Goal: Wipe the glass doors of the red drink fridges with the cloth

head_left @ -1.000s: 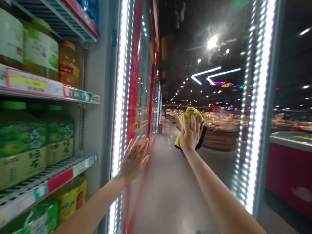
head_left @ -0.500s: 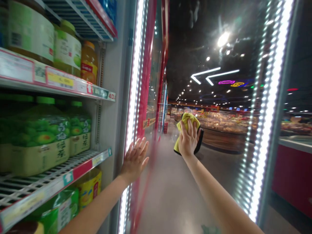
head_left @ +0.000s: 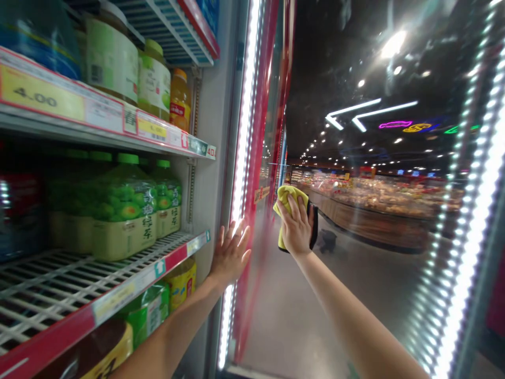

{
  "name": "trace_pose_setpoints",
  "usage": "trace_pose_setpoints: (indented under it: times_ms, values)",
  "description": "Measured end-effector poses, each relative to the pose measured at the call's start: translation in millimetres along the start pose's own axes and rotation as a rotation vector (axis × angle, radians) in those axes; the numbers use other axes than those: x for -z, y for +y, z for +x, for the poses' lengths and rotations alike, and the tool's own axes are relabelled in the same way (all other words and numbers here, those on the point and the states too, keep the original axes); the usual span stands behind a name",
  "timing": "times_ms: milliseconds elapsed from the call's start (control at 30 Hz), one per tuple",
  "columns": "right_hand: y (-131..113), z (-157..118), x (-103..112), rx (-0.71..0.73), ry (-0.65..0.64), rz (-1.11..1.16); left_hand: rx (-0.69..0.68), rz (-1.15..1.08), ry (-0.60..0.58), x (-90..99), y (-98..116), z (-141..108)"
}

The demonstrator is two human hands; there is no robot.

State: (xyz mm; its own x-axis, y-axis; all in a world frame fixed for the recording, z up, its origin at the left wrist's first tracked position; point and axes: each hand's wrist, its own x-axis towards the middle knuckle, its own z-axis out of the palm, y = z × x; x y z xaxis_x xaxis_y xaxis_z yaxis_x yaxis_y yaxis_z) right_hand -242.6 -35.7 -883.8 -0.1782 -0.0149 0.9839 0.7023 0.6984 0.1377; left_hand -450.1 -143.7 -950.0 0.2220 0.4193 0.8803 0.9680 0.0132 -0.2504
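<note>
So the big glass door [head_left: 374, 273] sits further right in your view now, and more of the wire shelf [head_left: 130, 295] shows, green-capped bottles [head_left: 124, 210] set back from its front edge. Your right hand [head_left: 295, 226] has the yellow cloth [head_left: 284, 192] spread under its fingers, looks like against the glass, and that's slid closer to the door's left edge. Your left hand [head_left: 231, 255] is empty, fingers spread, now overlapping the light strip [head_left: 246, 105]; can't tell if it's touching.
</note>
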Motion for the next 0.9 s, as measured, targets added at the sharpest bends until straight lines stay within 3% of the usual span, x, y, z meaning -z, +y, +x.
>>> trace_pose_setpoints:
  times_ms: [67,133,267,333,400,533,633,733,900]
  values:
    - [-19.1,14.3,-16.6,-0.064,0.018,0.042,0.019,0.011,-0.007,3.9,-3.1,-0.5]
    - [-35.3,18.1,-28.4,-0.015,-0.026,0.084,0.037,0.021,0.005,6.5,-5.5,-3.0]
    - [-41.5,6.3,-32.1,0.347,-0.175,0.139,0.022,0.034,0.029,9.2,-9.8,-11.9]
    - [-36.9,10.7,-30.6,0.422,-0.2,0.148,0.015,0.042,0.018,11.6,-11.5,-14.7]
    - [-34.1,31.7,-32.2,0.349,-0.172,0.152,0.023,0.056,-0.005,16.1,-12.3,-14.8]
    - [-41.3,106.7,-46.5,0.09,-0.039,0.203,0.041,0.08,-0.044,28.4,-13.0,-10.7]
    - [-51.1,150.5,-57.5,0.081,-0.028,0.258,0.048,0.088,-0.048,34.3,-14.8,-9.1]
    - [-57.2,162.1,-62.9,0.254,-0.118,0.26,0.043,0.087,-0.024,35.0,-17.1,-10.3]
    - [-55.8,146.8,-62.7,0.394,-0.203,0.217,0.057,0.088,-0.001,32.4,-16.3,-14.6]
